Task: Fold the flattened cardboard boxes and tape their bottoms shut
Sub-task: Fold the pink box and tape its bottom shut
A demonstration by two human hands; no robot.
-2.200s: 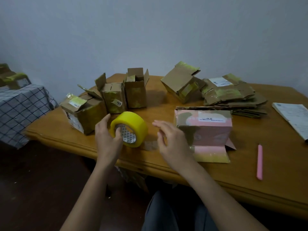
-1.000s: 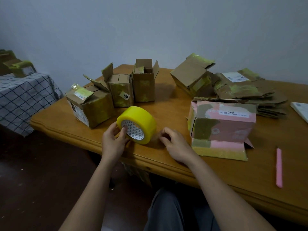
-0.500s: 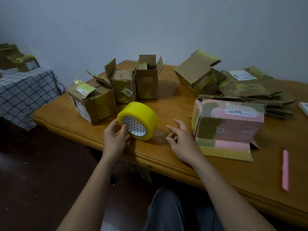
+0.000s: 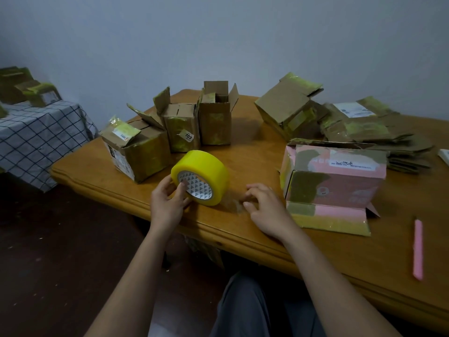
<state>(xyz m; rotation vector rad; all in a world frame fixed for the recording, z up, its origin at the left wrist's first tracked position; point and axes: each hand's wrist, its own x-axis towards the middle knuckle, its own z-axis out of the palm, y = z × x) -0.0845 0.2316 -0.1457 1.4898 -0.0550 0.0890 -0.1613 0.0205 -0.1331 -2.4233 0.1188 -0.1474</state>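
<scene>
A yellow tape roll (image 4: pixel 206 169) stands on edge near the front of the wooden table (image 4: pixel 252 152). My left hand (image 4: pixel 167 205) grips it, with fingers curled into its core. A short clear strip of tape (image 4: pixel 230 204) runs from the roll along the table to my right hand (image 4: pixel 267 210), whose curled fingertips pinch its end. A pink box (image 4: pixel 340 186) stands just to the right of that hand with one flap lying flat in front. Flattened boxes (image 4: pixel 376 132) are stacked behind it.
Three folded brown boxes (image 4: pixel 143 152) (image 4: pixel 182 127) (image 4: pixel 215 117) stand at the back left, and a tilted one (image 4: pixel 284 105) leans on the stack. A pink pen-like tool (image 4: pixel 418 249) lies at the front right. A checkered-cloth table (image 4: pixel 36 132) with more boxes is on the left.
My right hand's fingers have curled down onto the tape strip by the roll. My left hand has kept its hold on the roll, which barely moved. My view has shifted a little.
</scene>
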